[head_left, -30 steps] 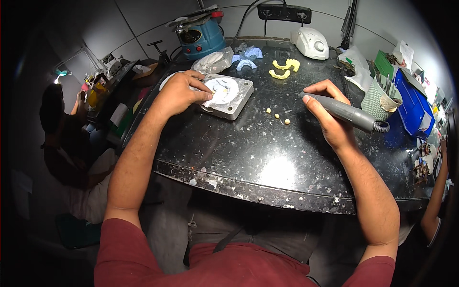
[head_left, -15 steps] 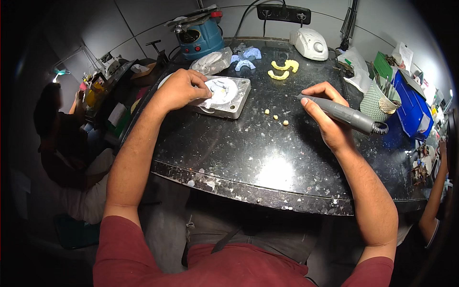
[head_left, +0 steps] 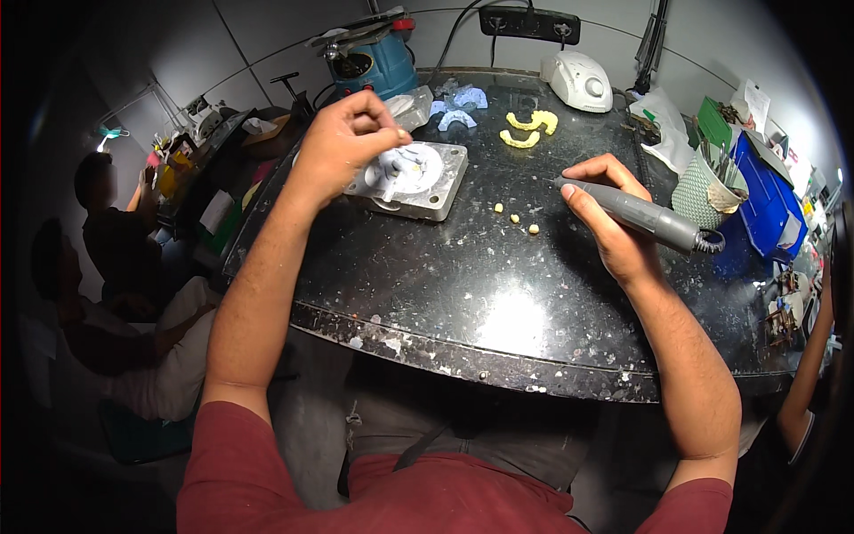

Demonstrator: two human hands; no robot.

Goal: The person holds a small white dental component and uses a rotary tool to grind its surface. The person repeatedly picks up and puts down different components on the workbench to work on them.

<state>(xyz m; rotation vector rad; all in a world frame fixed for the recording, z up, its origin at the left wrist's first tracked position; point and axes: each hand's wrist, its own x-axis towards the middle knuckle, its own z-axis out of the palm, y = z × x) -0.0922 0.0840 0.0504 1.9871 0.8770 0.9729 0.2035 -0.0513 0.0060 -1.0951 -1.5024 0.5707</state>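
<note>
My left hand point(head_left: 347, 142) is raised over a grey metal flask point(head_left: 438, 200) with a white plaster filling point(head_left: 418, 182). Between its thumb and fingertips is a small cream artificial tooth point(head_left: 404, 137), partly covered by the fingers. My right hand point(head_left: 614, 209) grips a grey rotary handpiece point(head_left: 636, 214) above the table, its tip aimed left. A coiled cord trails from the handpiece's back end. On the black tabletop between my hands lie three more cream artificial teeth, the nearest artificial tooth point(head_left: 534, 230) close to the handpiece tip.
Blue dental arch pieces point(head_left: 457, 120) and yellow arch pieces point(head_left: 519, 140) lie behind the flask. A blue machine point(head_left: 389, 67) and a white control unit point(head_left: 580, 82) stand at the back. At right are a tool basket point(head_left: 698, 191) and a blue bin point(head_left: 769, 200). People sit at left.
My left hand has lifted up from the flask and turned, bringing the small artificial tooth into view at its fingertips. My right hand and the handpiece have hardly moved.
</note>
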